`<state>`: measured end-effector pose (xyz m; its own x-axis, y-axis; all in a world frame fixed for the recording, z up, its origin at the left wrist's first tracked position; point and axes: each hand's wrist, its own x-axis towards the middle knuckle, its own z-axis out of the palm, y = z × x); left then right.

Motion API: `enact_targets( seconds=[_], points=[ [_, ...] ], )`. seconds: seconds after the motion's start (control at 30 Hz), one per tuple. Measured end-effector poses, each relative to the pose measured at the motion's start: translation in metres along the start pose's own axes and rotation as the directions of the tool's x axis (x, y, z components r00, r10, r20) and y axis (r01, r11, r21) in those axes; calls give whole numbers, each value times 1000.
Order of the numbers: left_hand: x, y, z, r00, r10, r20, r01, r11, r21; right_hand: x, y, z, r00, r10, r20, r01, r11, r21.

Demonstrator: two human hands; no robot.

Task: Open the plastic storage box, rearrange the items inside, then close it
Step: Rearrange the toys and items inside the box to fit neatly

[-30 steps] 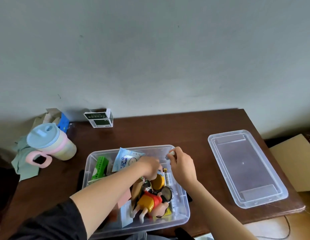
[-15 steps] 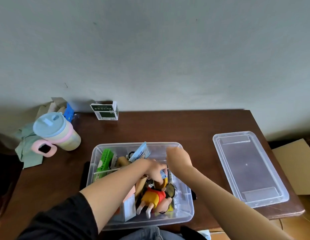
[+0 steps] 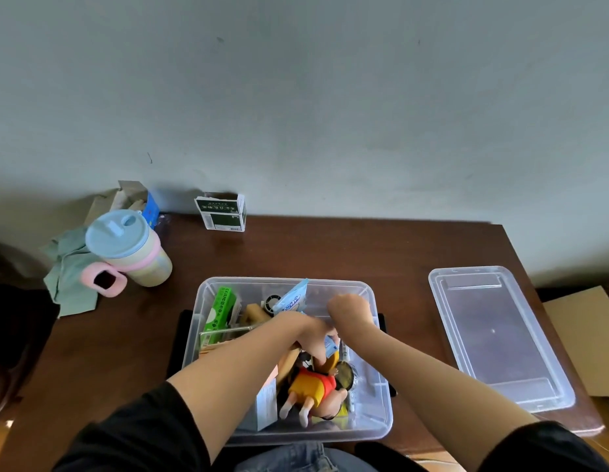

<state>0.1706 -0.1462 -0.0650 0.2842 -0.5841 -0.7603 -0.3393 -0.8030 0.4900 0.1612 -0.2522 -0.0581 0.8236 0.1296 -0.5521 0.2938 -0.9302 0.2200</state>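
Note:
The clear plastic storage box (image 3: 286, 280) stands open on the brown table's near side. Its clear lid (image 3: 493, 335) lies flat to the right. Both my hands are inside the box. My left hand (image 3: 313, 332) grips a light-blue packet (image 3: 291, 299) that stands tilted above the other items. My right hand (image 3: 349, 310) bends down at the wrist beside it, and its fingers are hidden. A doll in an orange shirt (image 3: 313, 390) lies toward the near end. A green box (image 3: 221, 311) leans at the left wall.
A mug with a blue lid and pink handle (image 3: 126, 247) lies on a green cloth (image 3: 71, 277) at the far left. A green-and-white carton (image 3: 223, 212) stands by the wall. Flat cardboard (image 3: 585, 335) sits beyond the table's right edge.
The blue packet went from lying flat to standing tilted in my left hand. My right hand left the box's far rim and dipped inside. The view shifted slightly.

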Motion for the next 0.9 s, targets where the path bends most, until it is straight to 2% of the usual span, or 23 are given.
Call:
enact_targets(
  seconds=[0.23,0.33,0.43,0.5,0.57,0.63,0.67,0.73,0.83,0.9],
  points=[
    [3,-5,-6,1000,-16,13,17,997,-70,-6,1,-2,999,10,-51,-9,999,34],
    [7,-3,-7,1000,-20,0,20,997,-75,-20,0,1,996,74,-55,-64,985,161],
    [8,0,-10,999,-48,18,48,998,-45,-39,-5,13,988,153,-8,-139,919,369],
    [10,-1,-12,995,-92,-28,89,991,-99,-48,-13,20,985,150,90,-173,766,619],
    [15,-3,-10,984,-153,-95,131,970,-205,-48,-20,27,970,144,199,-243,463,852],
    [17,-2,-9,967,-198,-162,138,937,-322,-43,-24,33,946,193,260,-286,119,951],
    [18,-1,-8,958,-219,-186,138,918,-373,-40,-24,36,932,219,290,-294,-12,956],
    [20,2,-6,943,-249,-220,128,884,-449,-34,-24,41,910,251,329,-299,-152,942],
    [28,3,-1,928,-310,-207,169,844,-508,-26,-28,46,895,267,358,-291,-258,921],
    [33,6,1,922,-332,-198,178,819,-545,-23,-31,47,885,275,376,-266,-365,892]
  ],
)
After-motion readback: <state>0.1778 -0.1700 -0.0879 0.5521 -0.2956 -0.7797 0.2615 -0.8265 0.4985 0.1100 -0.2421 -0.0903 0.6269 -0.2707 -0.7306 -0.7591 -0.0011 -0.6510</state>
